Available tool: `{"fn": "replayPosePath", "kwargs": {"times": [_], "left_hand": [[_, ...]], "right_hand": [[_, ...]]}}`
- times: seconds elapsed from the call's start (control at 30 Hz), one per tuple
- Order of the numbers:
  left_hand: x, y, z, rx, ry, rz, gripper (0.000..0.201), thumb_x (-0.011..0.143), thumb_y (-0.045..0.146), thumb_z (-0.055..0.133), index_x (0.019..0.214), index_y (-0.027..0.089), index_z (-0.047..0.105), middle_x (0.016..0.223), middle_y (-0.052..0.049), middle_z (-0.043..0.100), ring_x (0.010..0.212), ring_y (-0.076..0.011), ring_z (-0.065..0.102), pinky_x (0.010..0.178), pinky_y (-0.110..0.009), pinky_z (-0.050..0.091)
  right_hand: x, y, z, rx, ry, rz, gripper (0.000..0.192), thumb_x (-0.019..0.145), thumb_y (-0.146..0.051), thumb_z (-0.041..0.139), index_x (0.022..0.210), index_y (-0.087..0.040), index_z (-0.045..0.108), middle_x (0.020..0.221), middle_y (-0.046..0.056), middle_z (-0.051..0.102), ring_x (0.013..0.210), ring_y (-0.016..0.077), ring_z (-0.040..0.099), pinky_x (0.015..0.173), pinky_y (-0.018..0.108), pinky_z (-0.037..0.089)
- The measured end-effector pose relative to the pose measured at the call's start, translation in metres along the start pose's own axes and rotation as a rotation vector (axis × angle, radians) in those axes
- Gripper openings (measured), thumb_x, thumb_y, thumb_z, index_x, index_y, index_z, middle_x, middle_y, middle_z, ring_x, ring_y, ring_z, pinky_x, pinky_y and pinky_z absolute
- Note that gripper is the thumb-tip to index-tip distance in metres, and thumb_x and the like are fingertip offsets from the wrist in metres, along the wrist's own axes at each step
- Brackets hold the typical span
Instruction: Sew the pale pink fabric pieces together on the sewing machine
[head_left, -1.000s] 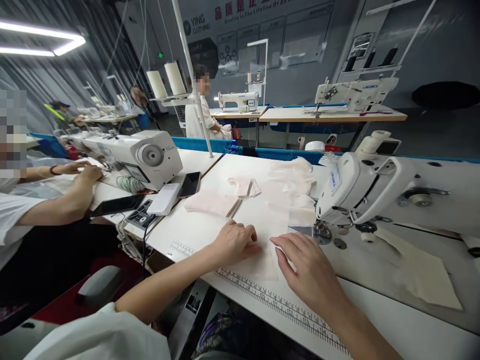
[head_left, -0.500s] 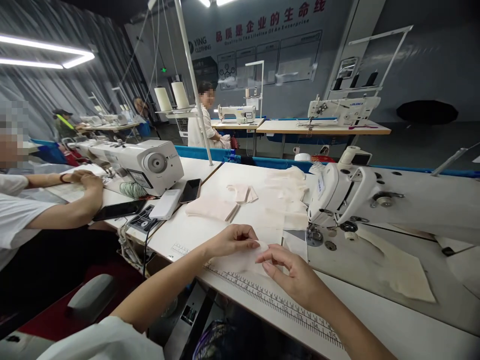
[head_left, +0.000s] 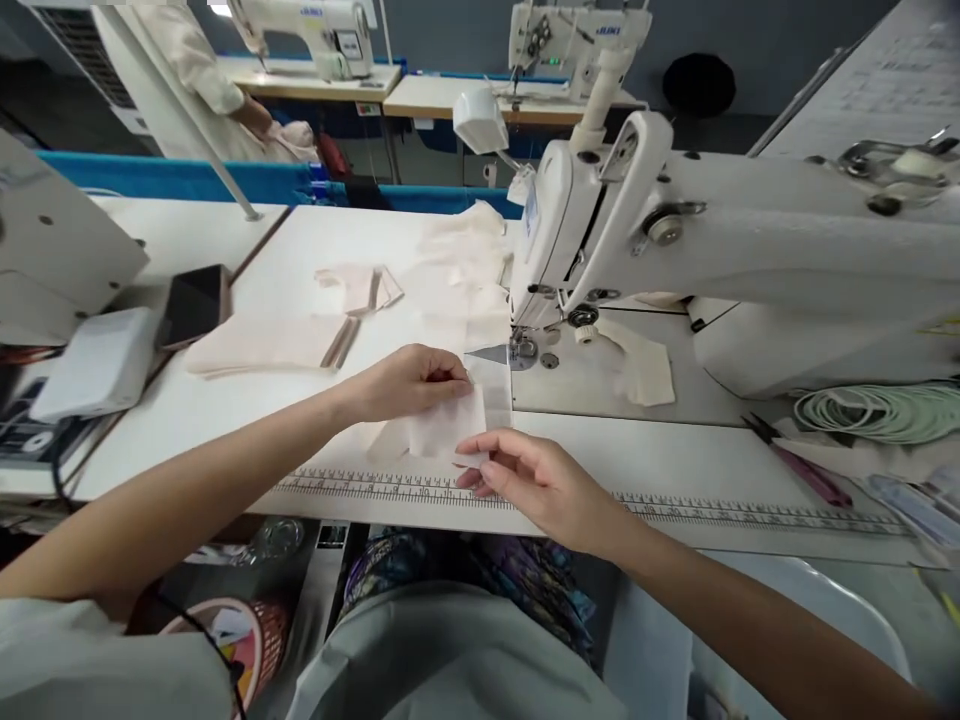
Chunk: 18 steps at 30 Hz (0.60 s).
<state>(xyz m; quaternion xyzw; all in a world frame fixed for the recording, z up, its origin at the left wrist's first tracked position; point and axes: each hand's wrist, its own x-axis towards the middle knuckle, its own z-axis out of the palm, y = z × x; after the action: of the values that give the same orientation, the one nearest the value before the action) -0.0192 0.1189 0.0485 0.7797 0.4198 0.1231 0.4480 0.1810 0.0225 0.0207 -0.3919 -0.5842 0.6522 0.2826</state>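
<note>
As the wearer's head view has it, the pale cloth (head_left: 446, 428) lies partly raised over the worktop (head_left: 645, 460), just left of the machine (head_left: 735, 240) and beside the ruler (head_left: 405, 490), its upper corner pinched between the left hand's (head_left: 420, 382) thumb and fingers. The right hand (head_left: 544, 490) sits at the lower right corner, its fingers loosely curled, though I cannot tell whether it grips. I'd judge the cloth light, thin and limp, apt to crease or slide, so best held gently by opposite corners.
</note>
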Motion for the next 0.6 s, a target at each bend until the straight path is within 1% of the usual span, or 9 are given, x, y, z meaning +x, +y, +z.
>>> {"fn": "replayPosePath", "kwargs": {"times": [0.07,0.17,0.23,0.33,0.47,0.6], "left_hand": [[0.013,0.006,0.001,0.076,0.006,0.003,0.017,0.084,0.029,0.057,0.081,0.015,0.066,0.06,0.003,0.056,0.049,-0.0052,0.041,0.045,-0.017,0.031],[0.032,0.012,0.001,0.146,0.009,-0.038,0.012,0.081,0.024,0.057,0.082,0.016,0.066,0.067,0.002,0.064,0.053,-0.007,0.051,0.047,-0.017,0.035],[0.043,0.014,0.001,0.166,0.011,-0.047,0.012,0.08,0.024,0.058,0.08,0.015,0.066,0.068,0.001,0.066,0.054,-0.0075,0.053,0.049,-0.018,0.037],[0.058,0.012,0.001,0.178,0.037,0.002,0.013,0.08,0.023,0.058,0.081,0.015,0.067,0.069,0.001,0.066,0.057,-0.0078,0.053,0.054,-0.019,0.039],[0.068,0.006,0.005,0.234,0.068,0.043,0.015,0.082,0.024,0.056,0.081,0.014,0.068,0.072,0.001,0.066,0.061,-0.0092,0.055,0.06,-0.021,0.042],[0.069,0.0,0.011,0.28,0.11,0.059,0.017,0.083,0.025,0.054,0.079,0.015,0.067,0.074,0.002,0.067,0.063,-0.0095,0.056,0.06,-0.021,0.042]], "right_hand": [[-0.003,-0.001,-0.008,-0.014,0.012,0.014,0.027,0.093,-0.031,0.05,0.115,-0.015,0.057,0.106,0.009,0.066,0.098,0.017,0.067,0.086,0.033,0.056],[0.0,-0.008,-0.02,-0.042,0.01,0.056,0.029,0.094,-0.028,0.049,0.118,-0.013,0.056,0.11,0.011,0.066,0.097,0.0168,0.067,0.079,0.032,0.059],[0.005,-0.012,-0.027,-0.06,0.007,0.104,0.03,0.094,-0.024,0.047,0.12,-0.012,0.056,0.11,0.012,0.066,0.097,0.0168,0.067,0.075,0.03,0.06],[0.011,-0.014,-0.035,-0.061,0.026,0.149,0.03,0.094,-0.02,0.046,0.121,-0.011,0.056,0.106,0.011,0.069,0.093,0.0155,0.068,0.071,0.028,0.06],[0.016,-0.01,-0.042,-0.017,0.062,0.162,0.03,0.095,-0.02,0.046,0.121,-0.01,0.056,0.104,0.011,0.069,0.084,0.0129,0.068,0.064,0.024,0.059],[0.018,-0.008,-0.044,0.012,0.046,0.203,0.03,0.095,-0.019,0.046,0.122,-0.011,0.057,0.104,0.01,0.068,0.074,0.0107,0.067,0.055,0.02,0.057]]}}
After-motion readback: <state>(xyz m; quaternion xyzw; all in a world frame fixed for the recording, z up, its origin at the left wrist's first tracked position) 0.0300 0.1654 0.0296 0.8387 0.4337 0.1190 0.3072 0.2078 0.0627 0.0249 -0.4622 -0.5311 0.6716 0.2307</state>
